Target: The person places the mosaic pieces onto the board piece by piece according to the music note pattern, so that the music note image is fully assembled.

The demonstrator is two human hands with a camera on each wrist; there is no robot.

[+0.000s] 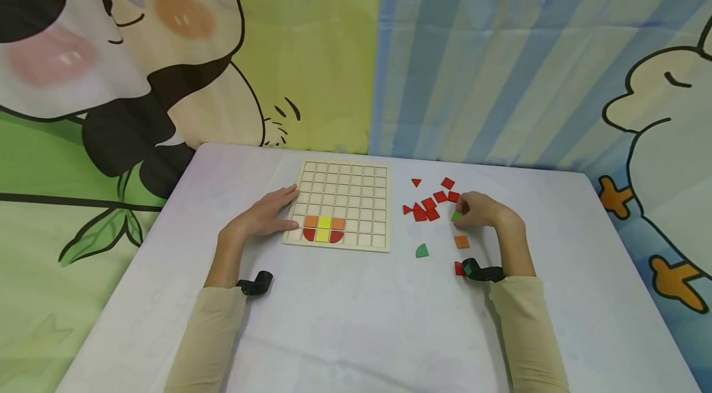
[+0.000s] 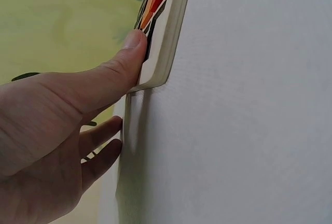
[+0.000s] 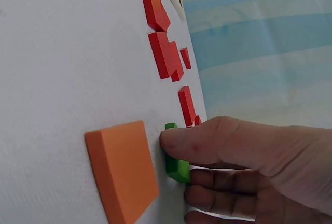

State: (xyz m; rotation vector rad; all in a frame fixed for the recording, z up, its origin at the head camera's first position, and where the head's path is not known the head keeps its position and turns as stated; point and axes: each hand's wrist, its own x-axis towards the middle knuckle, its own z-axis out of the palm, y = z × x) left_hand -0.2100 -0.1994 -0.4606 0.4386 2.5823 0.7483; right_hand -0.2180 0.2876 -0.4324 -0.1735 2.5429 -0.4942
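The left hand (image 1: 267,212) is released, its fingers extended and its thumb resting on the left border of the grid board (image 1: 337,200), which lies on the worktop (image 1: 356,312). The right hand (image 1: 483,209) pinches a green piece (image 3: 178,169) to the right of the board, just beyond an orange piece (image 1: 461,242) and beside a group of red pieces (image 1: 432,214)

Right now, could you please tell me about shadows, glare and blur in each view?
Head view: soft shadows beside both sleeves on the table, no strong glare; left wrist view: a dim shadow below the corner of the board, the backdrop looking soft; right wrist view: the table tilts steeply, the backdrop looks soft, the orange tile appears large with clear edges.
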